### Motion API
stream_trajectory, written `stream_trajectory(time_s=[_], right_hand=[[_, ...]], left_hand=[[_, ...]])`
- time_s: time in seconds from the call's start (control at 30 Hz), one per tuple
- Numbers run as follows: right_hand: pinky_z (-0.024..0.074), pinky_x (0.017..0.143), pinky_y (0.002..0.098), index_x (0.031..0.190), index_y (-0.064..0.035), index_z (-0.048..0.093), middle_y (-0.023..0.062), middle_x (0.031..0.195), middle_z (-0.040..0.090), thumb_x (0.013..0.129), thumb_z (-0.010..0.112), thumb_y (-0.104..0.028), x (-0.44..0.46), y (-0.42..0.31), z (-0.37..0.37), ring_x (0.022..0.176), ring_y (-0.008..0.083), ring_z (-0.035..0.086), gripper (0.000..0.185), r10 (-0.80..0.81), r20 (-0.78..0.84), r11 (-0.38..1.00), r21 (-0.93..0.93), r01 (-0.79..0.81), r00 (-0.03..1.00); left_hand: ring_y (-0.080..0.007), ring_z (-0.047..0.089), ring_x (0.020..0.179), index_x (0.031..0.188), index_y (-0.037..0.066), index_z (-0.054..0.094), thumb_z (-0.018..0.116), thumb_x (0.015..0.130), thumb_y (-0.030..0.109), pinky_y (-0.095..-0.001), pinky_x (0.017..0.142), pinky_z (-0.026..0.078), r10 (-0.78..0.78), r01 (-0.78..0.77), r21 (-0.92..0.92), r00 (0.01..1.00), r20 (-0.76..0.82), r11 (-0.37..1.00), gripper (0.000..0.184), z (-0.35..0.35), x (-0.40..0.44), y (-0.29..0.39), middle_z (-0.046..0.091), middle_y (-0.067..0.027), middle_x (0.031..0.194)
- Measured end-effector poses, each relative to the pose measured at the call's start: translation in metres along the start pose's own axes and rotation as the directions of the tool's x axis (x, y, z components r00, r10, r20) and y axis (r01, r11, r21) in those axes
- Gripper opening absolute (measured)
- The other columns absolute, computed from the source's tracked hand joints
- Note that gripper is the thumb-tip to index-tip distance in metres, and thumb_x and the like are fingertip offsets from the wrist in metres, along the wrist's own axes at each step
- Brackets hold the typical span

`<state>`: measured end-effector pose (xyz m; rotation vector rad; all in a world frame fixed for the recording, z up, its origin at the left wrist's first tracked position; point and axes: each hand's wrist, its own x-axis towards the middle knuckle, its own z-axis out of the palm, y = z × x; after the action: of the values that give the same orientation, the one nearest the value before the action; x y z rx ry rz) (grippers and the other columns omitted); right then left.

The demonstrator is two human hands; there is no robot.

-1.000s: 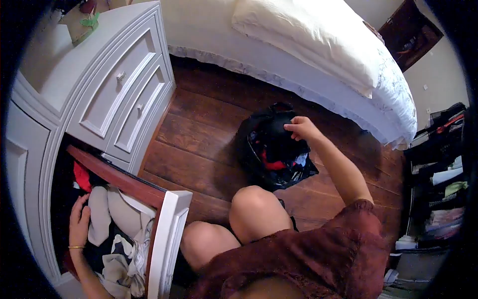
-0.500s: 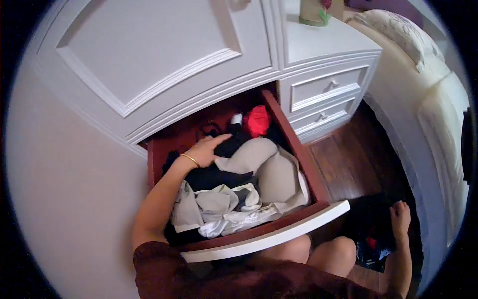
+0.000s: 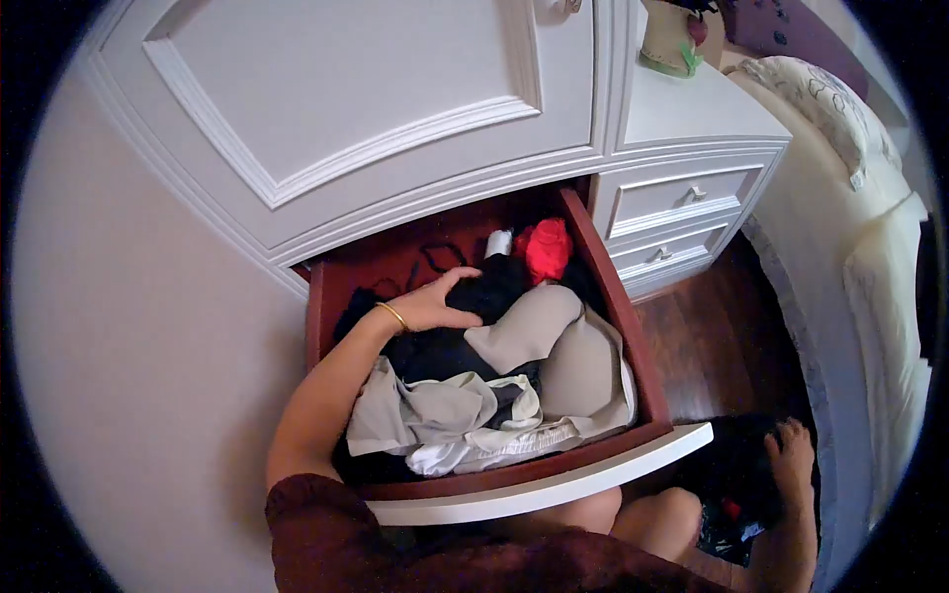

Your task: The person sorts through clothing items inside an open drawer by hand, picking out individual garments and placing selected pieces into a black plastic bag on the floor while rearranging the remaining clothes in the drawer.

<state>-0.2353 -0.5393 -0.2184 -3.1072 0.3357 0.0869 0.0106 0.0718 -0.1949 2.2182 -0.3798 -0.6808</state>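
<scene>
My left hand (image 3: 440,301), with a gold bracelet at the wrist, rests in the pulled-out drawer. Its thumb and forefinger are spread apart against a black garment (image 3: 489,289). Just right of it lies a beige moulded piece of clothing (image 3: 568,341), and nearer me a light grey garment (image 3: 425,405) and a white one (image 3: 494,450) are bunched up. A red cloth (image 3: 546,249) and a small white roll-like thing (image 3: 499,242) sit at the back. My right hand (image 3: 791,460) is low on the right, fingers apart, beside a dark heap (image 3: 736,474) on the floor.
The drawer (image 3: 647,381) has dark red sides and a white front (image 3: 554,489) above my knees. A white cabinet (image 3: 395,109) rises behind it, with a nightstand (image 3: 692,203) to its right. The bed (image 3: 840,267) runs along the right side.
The view has shifted slightly, so the drawer sits further right. My left hand has stayed over the black clothing. My right hand's fingers have gone from curled to spread near the dark heap.
</scene>
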Motion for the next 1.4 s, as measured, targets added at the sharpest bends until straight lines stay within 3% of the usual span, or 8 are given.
stream_trajectory(time_s=[0.33, 0.47, 0.57, 0.77, 1.0, 1.17, 1.3, 1.4], right_hand=[[0.0405, 0.098, 0.0418, 0.112, -0.0029, 0.057, 0.0161, 0.125, 0.053, 0.076, 0.063, -0.005, 0.04, -0.101, -0.123, 0.114, 0.036, 0.049, 0.037, -0.245, -0.379, 0.948, 0.097, 0.302, 0.892], [0.0405, 0.098, 0.0423, 0.113, -0.0037, 0.057, 0.0165, 0.126, 0.052, 0.073, 0.063, -0.004, 0.043, -0.135, -0.138, 0.115, 0.0362, 0.049, 0.04, -0.358, -0.377, 0.906, 0.083, 0.416, 0.854], [0.0416, 0.096, 0.0435, 0.111, -0.0058, 0.059, 0.0158, 0.125, 0.052, 0.071, 0.064, -0.005, 0.045, -0.176, -0.149, 0.113, 0.0353, 0.05, 0.04, -0.496, -0.374, 0.815, 0.11, 0.568, 0.784], [0.039, 0.097, 0.0451, 0.11, -0.0074, 0.059, 0.0143, 0.123, 0.054, 0.075, 0.067, -0.021, 0.033, -0.244, -0.154, 0.115, 0.0302, 0.049, 0.038, -0.764, -0.397, 0.517, 0.094, 0.85, 0.509], [0.0343, 0.101, 0.046, 0.11, -0.009, 0.062, 0.0105, 0.116, 0.059, 0.088, 0.054, -0.04, 0.036, -0.27, -0.122, 0.112, 0.0268, 0.053, 0.039, -0.896, -0.23, 0.335, 0.213, 0.918, 0.381], [0.0391, 0.094, 0.0424, 0.101, -0.0076, 0.064, 0.0103, 0.105, 0.064, 0.09, 0.049, -0.043, 0.041, -0.272, -0.118, 0.095, 0.0278, 0.06, 0.04, -0.912, -0.114, 0.337, 0.333, 0.881, 0.393], [0.0416, 0.09, 0.0411, 0.097, -0.007, 0.065, 0.0112, 0.101, 0.065, 0.089, 0.051, -0.04, 0.039, -0.271, -0.112, 0.089, 0.0285, 0.062, 0.037, -0.883, -0.217, 0.326, 0.352, 0.877, 0.416], [0.0418, 0.089, 0.0412, 0.095, -0.007, 0.065, 0.012, 0.098, 0.065, 0.089, 0.052, -0.04, 0.039, -0.27, -0.113, 0.089, 0.0285, 0.062, 0.036, -0.865, -0.253, 0.337, 0.349, 0.875, 0.434]], left_hand=[[-0.0374, 0.06, 0.097, 0.124, 0.009, 0.052, 0.07, 0.064, 0.045, -0.0438, 0.085, 0.048, 0.007, 0.448, 0.466, 0.715, -0.699, 0.763, 0.073, -0.055, -0.025, 0.006, 0.062, -0.0194, 0.105], [-0.0307, 0.062, 0.088, 0.119, 0.014, 0.055, 0.055, 0.08, 0.014, -0.0461, 0.077, 0.048, 0.484, 0.562, 0.794, 0.641, -0.596, 0.232, 0.039, -0.04, 0.009, -0.024, 0.065, -0.0101, 0.088], [-0.0354, 0.062, 0.088, 0.113, 0.01, 0.059, 0.046, 0.082, 0.004, -0.0435, 0.079, 0.05, 0.595, 0.029, 0.842, 0.694, -0.405, 0.539, 0.034, -0.023, 0.045, 0.016, 0.064, -0.0146, 0.1], [-0.0359, 0.06, 0.099, 0.108, 0.005, 0.062, 0.066, 0.068, 0.058, -0.043, 0.085, 0.048, -0.207, 0.521, 0.523, 0.813, -0.544, 0.675, 0.066, -0.014, 0.107, 0.019, 0.063, -0.0198, 0.108], [-0.0405, 0.051, 0.113, 0.129, -0.001, 0.045, 0.062, 0.08, 0.046, -0.042, 0.097, 0.04, 0.201, 0.106, 0.474, 0.809, -0.552, 0.874, 0.07, -0.031, 0.091, 0.004, 0.053, -0.0273, 0.122], [-0.0346, 0.022, 0.137, 0.145, 0.002, 0.012, 0.076, 0.065, 0.051, -0.0377, 0.112, 0.021, -0.085, -0.127, 0.505, 0.923, 0.375, 0.853, 0.114, -0.047, 0.001, 0.089, 0.02, -0.0254, 0.148], [-0.0398, 0.049, 0.117, 0.143, 0.016, 0.021, 0.082, 0.059, 0.033, -0.0427, 0.095, 0.043, -0.247, 0.041, 0.712, 0.951, 0.188, 0.701, 0.106, 0.0, -0.025, 0.08, 0.05, -0.0278, 0.125], [-0.0369, 0.059, 0.095, 0.125, 0.015, 0.042, 0.068, 0.071, 0.019, -0.0446, 0.077, 0.049, 0.173, -0.026, 0.777, 0.979, -0.107, 0.629, 0.06, -0.007, -0.014, 0.033, 0.063, -0.0153, 0.1]])
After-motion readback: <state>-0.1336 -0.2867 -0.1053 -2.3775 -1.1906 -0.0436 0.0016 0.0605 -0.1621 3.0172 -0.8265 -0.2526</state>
